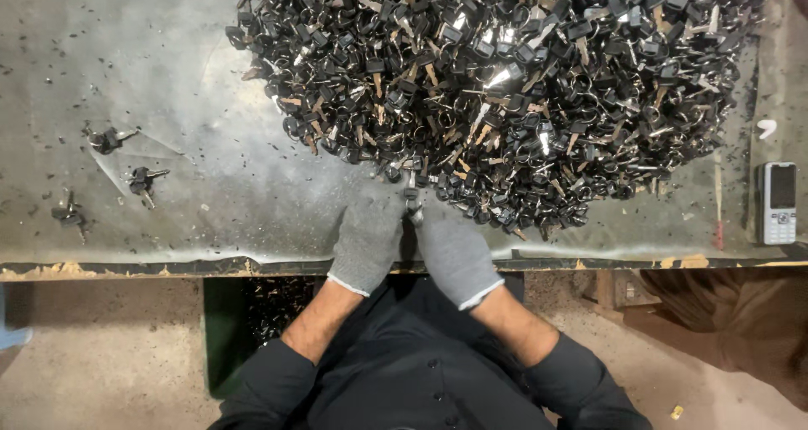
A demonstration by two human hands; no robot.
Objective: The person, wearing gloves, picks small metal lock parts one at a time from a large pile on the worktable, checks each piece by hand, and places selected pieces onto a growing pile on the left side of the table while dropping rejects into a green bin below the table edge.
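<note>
- Two gloved hands met at the desk edge, left hand and right hand both pinching one key.
- The key's long axis ran away from the person, toward the key pile.

Left hand: grey knit glove with a white cuff, back facing up, fingers curled inward at the near edge of the tabletop. Right hand: same glove, back up, fingers bent toward the left hand. The fingertips of both hands meet at the middle, pinched together on a small dark key. Wrists: bare between cuff and sleeve. Forearms: dark sleeves, angled inward from the elbows in a V, crossing the near edge.
</note>
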